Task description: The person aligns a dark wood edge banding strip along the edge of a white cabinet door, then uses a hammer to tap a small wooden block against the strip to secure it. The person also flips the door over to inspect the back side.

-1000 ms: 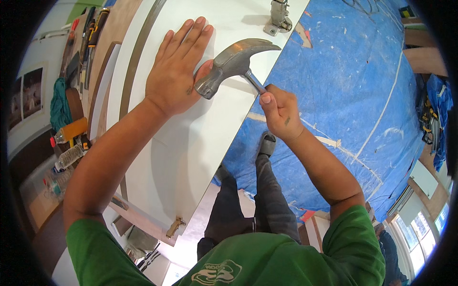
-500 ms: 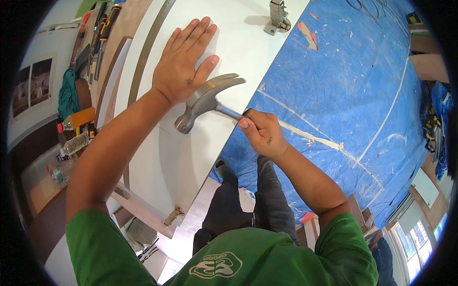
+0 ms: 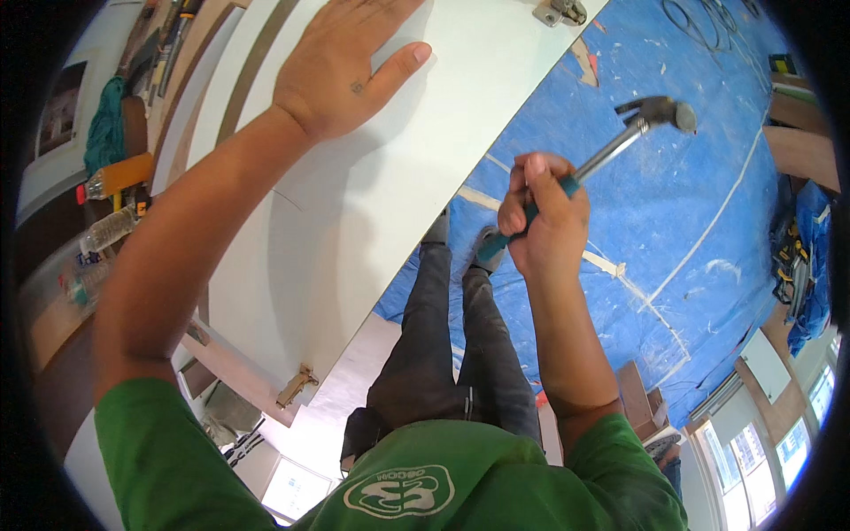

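My left hand (image 3: 345,71) lies flat on a white panel (image 3: 390,212), fingers stretched toward its far end and partly cut off by the picture's top edge. In my right hand (image 3: 551,212) is a claw hammer (image 3: 611,152) with a metal shaft and a teal grip, its head up and to the right. The hammer is off the panel, over the blue sheet to the right. A metal hinge (image 3: 560,11) sits at the panel's far right edge, and a brass-coloured hinge (image 3: 297,386) at its near end.
A blue sheet (image 3: 655,239) with tape strips covers the floor at right. Plastic bottles (image 3: 111,232), a teal cloth (image 3: 106,128) and hand tools (image 3: 173,44) are on the left. Cables (image 3: 704,22) lie at the far right, with wooden boards (image 3: 801,159) along the right side.
My right hand has swung the hammer from over the panel out to the right and turned its head away. My left hand has slid farther along the panel, and the view has shifted.
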Motion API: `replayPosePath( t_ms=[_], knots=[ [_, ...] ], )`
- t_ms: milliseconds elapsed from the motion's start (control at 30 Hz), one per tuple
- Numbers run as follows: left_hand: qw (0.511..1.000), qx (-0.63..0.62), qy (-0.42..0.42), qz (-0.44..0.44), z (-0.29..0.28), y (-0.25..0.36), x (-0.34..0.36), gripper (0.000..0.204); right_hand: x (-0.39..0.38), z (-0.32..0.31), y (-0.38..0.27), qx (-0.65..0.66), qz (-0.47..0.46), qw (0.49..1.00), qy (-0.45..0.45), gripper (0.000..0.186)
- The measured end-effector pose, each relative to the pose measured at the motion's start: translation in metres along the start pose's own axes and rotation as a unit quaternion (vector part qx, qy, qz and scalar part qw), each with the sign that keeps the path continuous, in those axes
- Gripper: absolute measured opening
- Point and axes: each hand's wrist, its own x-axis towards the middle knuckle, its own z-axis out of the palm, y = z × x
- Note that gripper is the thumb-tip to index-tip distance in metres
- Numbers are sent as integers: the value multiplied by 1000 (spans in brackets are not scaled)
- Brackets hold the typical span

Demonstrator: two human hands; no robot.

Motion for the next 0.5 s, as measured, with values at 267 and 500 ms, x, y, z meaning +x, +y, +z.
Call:
replayPosePath(
  t_ms=[267, 500],
  knots=[
    [999, -31, 24, 23, 9, -5, 0, 59, 27, 14, 5, 22, -25, 999, -23, 22],
    [995, -23, 90, 33, 11, -5, 1, 56, 27, 29, 4, 21, -26, 999, -3, 23]
  ],
)
